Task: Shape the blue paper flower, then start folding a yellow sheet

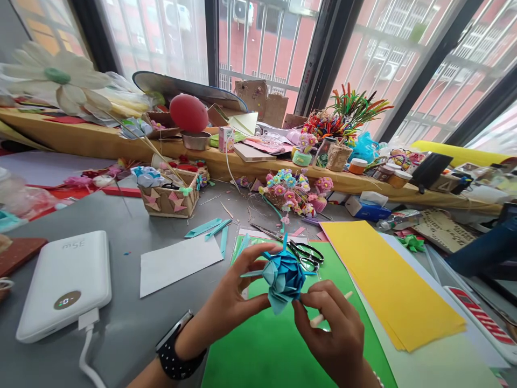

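Note:
A folded blue paper flower (285,277) with pointed petals is held up above a green sheet (262,345). My left hand (238,285) is closed around its left side, thumb below and fingers behind. The fingertips of my right hand (333,323) pinch the flower's lower right edge. A thin pale stick (333,309) also lies in my right hand, passing between the fingers. Black-handled scissors (309,256) rest on the green sheet just behind the flower. Folded light blue paper strips (208,227) lie farther back on the left.
A white power bank (64,285) with a plugged cable stands left, near a white paper slip (177,264). Yellow paper (388,280) lies right. Behind are a cardboard basket (169,196), small paper flowers (288,191) and a crowded ledge (242,156) with a red balloon (188,113).

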`<state>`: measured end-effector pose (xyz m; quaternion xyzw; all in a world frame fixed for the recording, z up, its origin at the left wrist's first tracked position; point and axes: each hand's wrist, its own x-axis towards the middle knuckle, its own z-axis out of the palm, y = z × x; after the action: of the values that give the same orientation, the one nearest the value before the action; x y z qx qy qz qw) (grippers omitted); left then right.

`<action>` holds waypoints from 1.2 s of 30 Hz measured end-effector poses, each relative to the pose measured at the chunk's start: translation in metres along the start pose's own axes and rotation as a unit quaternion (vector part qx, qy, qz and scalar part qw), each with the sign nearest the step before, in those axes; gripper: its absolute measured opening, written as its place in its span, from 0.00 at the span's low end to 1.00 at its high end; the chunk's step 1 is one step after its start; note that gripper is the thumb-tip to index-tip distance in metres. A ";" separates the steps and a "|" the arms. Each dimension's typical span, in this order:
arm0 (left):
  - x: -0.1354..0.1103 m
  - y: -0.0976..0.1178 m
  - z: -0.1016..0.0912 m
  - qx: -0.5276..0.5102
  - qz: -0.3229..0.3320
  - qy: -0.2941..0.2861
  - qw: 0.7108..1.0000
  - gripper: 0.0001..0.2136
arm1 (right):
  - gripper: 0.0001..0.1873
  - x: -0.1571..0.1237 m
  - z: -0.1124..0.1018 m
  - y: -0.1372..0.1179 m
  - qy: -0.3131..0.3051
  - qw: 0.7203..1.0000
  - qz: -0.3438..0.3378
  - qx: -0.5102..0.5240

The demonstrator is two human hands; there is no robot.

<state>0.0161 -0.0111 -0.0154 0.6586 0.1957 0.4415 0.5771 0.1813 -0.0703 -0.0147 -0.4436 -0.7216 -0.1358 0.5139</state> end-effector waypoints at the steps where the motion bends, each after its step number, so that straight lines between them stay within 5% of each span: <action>1: 0.000 0.001 0.000 -0.006 0.000 -0.006 1.000 0.24 | 0.07 0.000 0.000 -0.001 -0.003 1.000 -0.004 0.002; 12: 0.005 -0.001 -0.002 -0.085 -0.024 0.002 0.996 0.21 | 0.02 0.005 -0.001 -0.002 -0.004 0.999 -0.035 0.003; 23: 0.011 -0.004 -0.001 -0.188 -0.078 0.004 0.979 0.22 | 0.08 0.002 -0.004 0.003 -0.009 0.998 -0.066 0.016; 36: 0.012 -0.006 0.000 -0.183 -0.110 -0.001 0.977 0.23 | 0.08 0.003 -0.008 0.000 -0.001 0.998 -0.040 0.051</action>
<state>0.0240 0.0000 -0.0167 0.5164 0.1819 0.4034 0.7332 0.1862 -0.0737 -0.0093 -0.3874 -0.7452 -0.1194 0.5295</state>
